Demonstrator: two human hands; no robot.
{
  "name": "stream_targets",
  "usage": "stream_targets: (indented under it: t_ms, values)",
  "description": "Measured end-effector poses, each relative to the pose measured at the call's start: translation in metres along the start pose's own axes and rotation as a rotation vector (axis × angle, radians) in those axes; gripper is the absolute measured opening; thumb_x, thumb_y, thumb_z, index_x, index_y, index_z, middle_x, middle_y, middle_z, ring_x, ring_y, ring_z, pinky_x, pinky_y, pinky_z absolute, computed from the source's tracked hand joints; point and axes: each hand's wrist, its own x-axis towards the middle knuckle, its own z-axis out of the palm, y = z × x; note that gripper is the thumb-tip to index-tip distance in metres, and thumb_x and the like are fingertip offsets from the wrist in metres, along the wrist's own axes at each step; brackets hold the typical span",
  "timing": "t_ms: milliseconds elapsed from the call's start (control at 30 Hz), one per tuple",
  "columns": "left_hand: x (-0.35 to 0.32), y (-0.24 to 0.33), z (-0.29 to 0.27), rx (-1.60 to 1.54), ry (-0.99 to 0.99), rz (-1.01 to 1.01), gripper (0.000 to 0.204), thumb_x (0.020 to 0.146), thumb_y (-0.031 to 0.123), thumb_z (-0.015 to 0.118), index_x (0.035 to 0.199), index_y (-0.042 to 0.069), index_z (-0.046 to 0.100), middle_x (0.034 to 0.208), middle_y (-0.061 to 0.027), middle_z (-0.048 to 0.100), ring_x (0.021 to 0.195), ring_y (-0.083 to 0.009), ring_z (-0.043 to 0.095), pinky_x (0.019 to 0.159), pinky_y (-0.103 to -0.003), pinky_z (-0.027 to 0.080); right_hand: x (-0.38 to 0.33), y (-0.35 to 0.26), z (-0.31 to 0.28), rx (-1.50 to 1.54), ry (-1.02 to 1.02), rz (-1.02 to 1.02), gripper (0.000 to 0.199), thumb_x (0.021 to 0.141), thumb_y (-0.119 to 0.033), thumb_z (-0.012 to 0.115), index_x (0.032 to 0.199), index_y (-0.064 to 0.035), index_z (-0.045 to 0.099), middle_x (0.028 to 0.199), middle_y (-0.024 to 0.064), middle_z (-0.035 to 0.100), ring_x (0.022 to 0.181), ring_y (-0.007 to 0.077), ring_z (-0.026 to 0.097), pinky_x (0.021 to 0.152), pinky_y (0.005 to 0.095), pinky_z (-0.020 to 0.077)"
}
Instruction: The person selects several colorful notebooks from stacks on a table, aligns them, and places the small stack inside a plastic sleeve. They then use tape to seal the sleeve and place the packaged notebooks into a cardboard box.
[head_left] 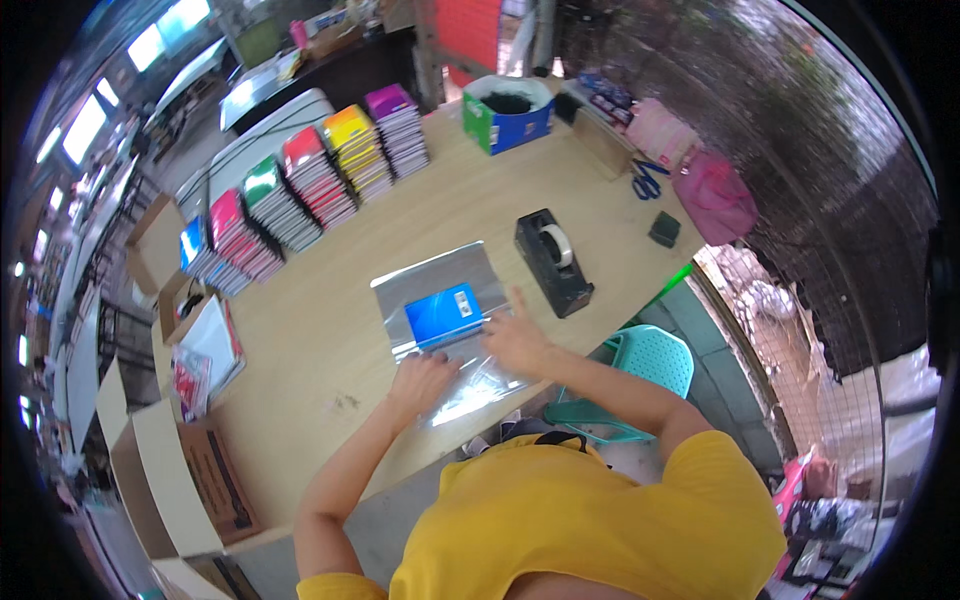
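Note:
A blue booklet or thin pack [436, 316] with a small white label lies on a sheet of clear plastic film [430, 268] at the table's near middle. Film also stretches below the booklet, where it is creased and shiny. My left hand [424, 378] is closed at the booklet's lower left, its bent fingers on the film. At the lower right corner my right hand [517, 340] rests on the film, index finger stretched out and thumb apart, touching near the booklet. Just beyond my right hand stands a black tape dispenser [552, 268] with a roll of tape.
Stacks of coloured booklets [322, 178] line the far left edge. Opened cardboard boxes [213, 480] and a white pack [213, 342] are at the left. A blue-green carton [508, 118], scissors [648, 180] and a pink bag [714, 196] sit at the far right. A turquoise stool [650, 362] stands beside the table.

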Motion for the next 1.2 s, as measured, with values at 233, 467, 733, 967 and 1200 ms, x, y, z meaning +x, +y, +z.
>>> stream_targets:
  t_ms: [233, 467, 733, 967, 1200]
  values:
    - [0.000, -0.076, -0.048, -0.293, 0.258, -0.626, 0.029, 0.082, 0.006, 0.056, 0.109, 0.014, 0.065, 0.101, -0.0083, 0.069, 0.084, -0.0307, 0.067, 0.071, -0.043, 0.053, 0.027, 0.088, -0.022, 0.736, 0.067, 0.229, 0.017, 0.073, -0.019, 0.077, 0.084, -0.0064, 0.072, 0.075, 0.0078, 0.070, 0.074, 0.0198, 0.068, 0.076, 0.0372, 0.0513]
    - [0.034, 0.033, 0.030, -0.337, 0.586, -0.289, 0.058, 0.077, 0.026, 0.074, 0.128, 0.006, 0.055, 0.123, -0.0158, 0.052, 0.114, -0.0339, 0.050, 0.097, -0.049, 0.040, 0.095, 0.136, 0.014, 1.048, -0.166, 0.311, 0.018, 0.076, -0.014, 0.080, 0.079, 0.0012, 0.071, 0.067, 0.0068, 0.068, 0.058, 0.0132, 0.065, 0.055, 0.0268, 0.0516]
    - [0.054, 0.043, 0.047, -0.291, 0.421, -0.440, 0.075, 0.082, 0.039, 0.069, 0.145, 0.012, 0.040, 0.142, -0.0244, 0.037, 0.130, -0.0439, 0.036, 0.109, -0.057, 0.028, 0.121, 0.147, 0.034, 0.487, -0.052, 0.270, 0.025, 0.076, -0.027, 0.078, 0.083, -0.0028, 0.073, 0.074, 0.0134, 0.071, 0.072, 0.0228, 0.070, 0.067, 0.0367, 0.0544]
    - [0.059, 0.048, 0.044, -0.311, 0.345, -0.495, 0.078, 0.084, 0.047, 0.065, 0.149, 0.016, 0.035, 0.150, -0.0271, 0.027, 0.138, -0.0479, 0.027, 0.109, -0.062, 0.024, 0.196, 0.093, 0.052, 0.602, -0.346, 0.068, 0.058, 0.086, -0.060, 0.058, 0.084, -0.0046, 0.074, 0.087, 0.0190, 0.071, 0.080, 0.0333, 0.067, 0.074, 0.0426, 0.0520]
    - [0.050, 0.056, 0.041, -0.332, 0.322, -0.534, 0.079, 0.083, 0.044, 0.068, 0.149, 0.016, 0.034, 0.150, -0.0272, 0.028, 0.138, -0.0498, 0.025, 0.109, -0.065, 0.022, 0.202, 0.085, 0.044, 0.602, -0.553, 0.038, 0.086, 0.085, -0.079, 0.038, 0.091, -0.0021, 0.075, 0.093, 0.0223, 0.070, 0.088, 0.0371, 0.067, 0.079, 0.0466, 0.0508]
